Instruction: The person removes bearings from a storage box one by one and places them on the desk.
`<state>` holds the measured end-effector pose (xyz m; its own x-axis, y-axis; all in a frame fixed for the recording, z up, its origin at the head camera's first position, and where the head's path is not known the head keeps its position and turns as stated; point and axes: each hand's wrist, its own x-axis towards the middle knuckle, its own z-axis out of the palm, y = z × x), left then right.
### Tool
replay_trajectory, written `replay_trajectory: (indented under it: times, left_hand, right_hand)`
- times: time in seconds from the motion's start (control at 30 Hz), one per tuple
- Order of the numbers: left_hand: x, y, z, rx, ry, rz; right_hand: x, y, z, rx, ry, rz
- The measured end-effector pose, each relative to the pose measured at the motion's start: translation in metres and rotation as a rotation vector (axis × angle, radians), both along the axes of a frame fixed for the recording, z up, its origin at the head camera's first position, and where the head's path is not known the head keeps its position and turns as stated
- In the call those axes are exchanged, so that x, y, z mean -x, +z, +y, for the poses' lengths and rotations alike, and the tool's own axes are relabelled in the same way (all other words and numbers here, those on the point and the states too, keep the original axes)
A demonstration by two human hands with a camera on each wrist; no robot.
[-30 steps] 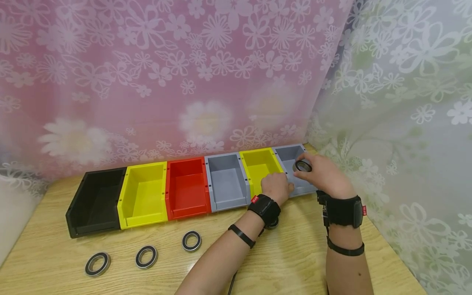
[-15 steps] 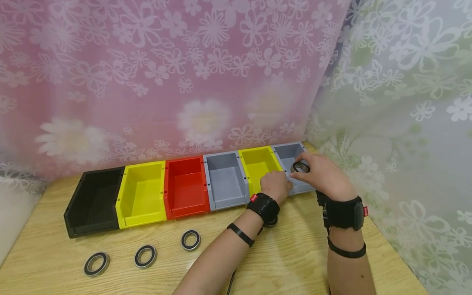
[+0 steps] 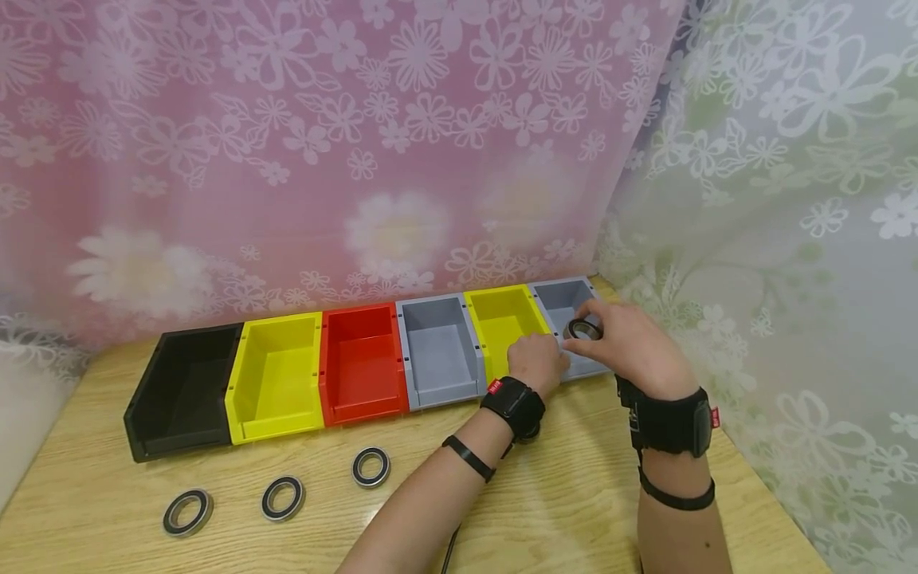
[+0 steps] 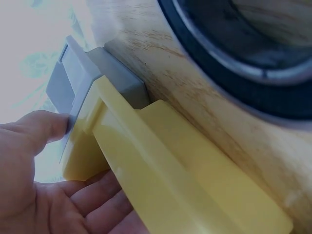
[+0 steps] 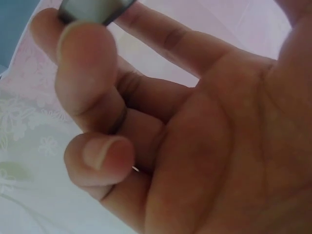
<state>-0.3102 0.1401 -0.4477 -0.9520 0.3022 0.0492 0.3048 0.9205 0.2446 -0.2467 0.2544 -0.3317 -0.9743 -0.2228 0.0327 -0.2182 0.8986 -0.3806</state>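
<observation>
My right hand (image 3: 634,347) pinches a ball bearing (image 3: 582,329) over the rightmost grey bin (image 3: 562,295). In the right wrist view only a sliver of the bearing (image 5: 92,9) shows at the fingertips. My left hand (image 3: 535,363) grips the front part of the walls where the right yellow bin (image 3: 502,296) meets that grey bin. Seen from the left wrist, the left thumb lies against the grey bin (image 4: 122,73) and the fingers reach behind the yellow bin (image 4: 161,165). A large bearing (image 4: 243,83) looms close to that camera; in the head view my left wrist mostly covers it.
To the left, the joined row continues with a grey bin (image 3: 437,339), a red bin (image 3: 362,363), a yellow bin (image 3: 280,383) and a black bin (image 3: 190,391). Three bearings lie before them: a left one (image 3: 172,522), a middle one (image 3: 268,508) and a right one (image 3: 358,474).
My right hand has shifted slightly, and the bearing in it sits a little lower over the grey bin. The left hand has kept its place on the bins.
</observation>
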Motion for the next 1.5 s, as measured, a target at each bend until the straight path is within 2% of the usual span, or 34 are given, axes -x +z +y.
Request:
replay_trajectory:
  times: [0.37, 0.73, 0.97, 1.2, 1.43, 1.5]
  left_hand:
    - [-0.002, 0.003, -0.006, 0.034, -0.047, 0.041]
    - [0.002, -0.003, -0.01, -0.067, -0.09, 0.05]
    - [0.002, -0.005, -0.011, -0.088, -0.075, 0.049]
    - [-0.001, -0.001, -0.014, -0.092, -0.08, 0.046]
    - [0.008, -0.008, -0.01, -0.082, -0.099, 0.043]
    - [0.01, -0.01, -0.01, -0.078, -0.085, 0.032]
  right_hand:
    - [-0.016, 0.006, -0.011, -0.017, 0.034, 0.062]
    - [-0.027, 0.009, -0.025, -0.014, 0.064, 0.085]
    - [-0.036, 0.012, -0.039, -0.066, 0.081, 0.173]
    - [-0.05, 0.019, -0.044, -0.094, 0.083, 0.231]
    - [-0.061, 0.016, -0.04, -0.162, 0.111, 0.247]
    - [-0.062, 0.012, -0.037, -0.178, 0.131, 0.233]
